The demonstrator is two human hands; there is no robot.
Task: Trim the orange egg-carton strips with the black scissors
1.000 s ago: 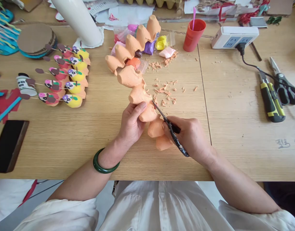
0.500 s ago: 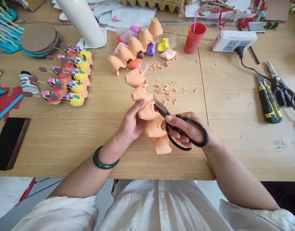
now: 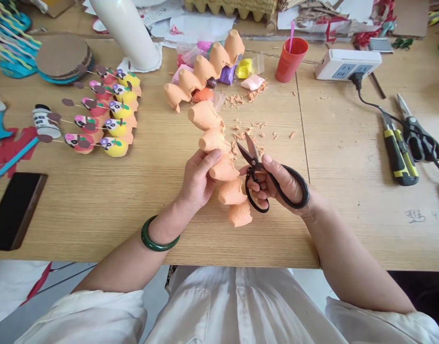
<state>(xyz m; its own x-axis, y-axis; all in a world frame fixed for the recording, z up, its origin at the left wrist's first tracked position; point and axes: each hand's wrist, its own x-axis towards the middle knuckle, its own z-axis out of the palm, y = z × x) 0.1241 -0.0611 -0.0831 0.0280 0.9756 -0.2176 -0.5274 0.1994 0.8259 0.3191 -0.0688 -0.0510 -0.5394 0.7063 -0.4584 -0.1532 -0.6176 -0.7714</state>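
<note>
My left hand (image 3: 201,177) pinches an orange egg-carton strip (image 3: 224,167) near its middle, thumb on top. The strip is a row of several cups with ragged cut edges on the right side, held above the table. In my right hand (image 3: 280,184) is a pair of black-handled scissors (image 3: 253,161), fingers through the loops. Their blades are spread apart and point up and left, just right of the strip. Small orange cuttings (image 3: 253,134) lie on the table beyond the blades. A second orange egg-carton strip (image 3: 205,69) rests farther back, on bags of coloured clay (image 3: 226,75).
Painted egg-carton figures (image 3: 115,112) stand at the left, near a black phone-like block (image 3: 16,210). A white bottle (image 3: 124,36) is behind them. To the right are a red cup (image 3: 291,59), a power strip (image 3: 348,64), a yellow-black cutter (image 3: 400,155) and other scissors (image 3: 418,134).
The scissors have come away from the strip's edge, and their blades have spread apart. The strip and my left hand have shifted slightly right.
</note>
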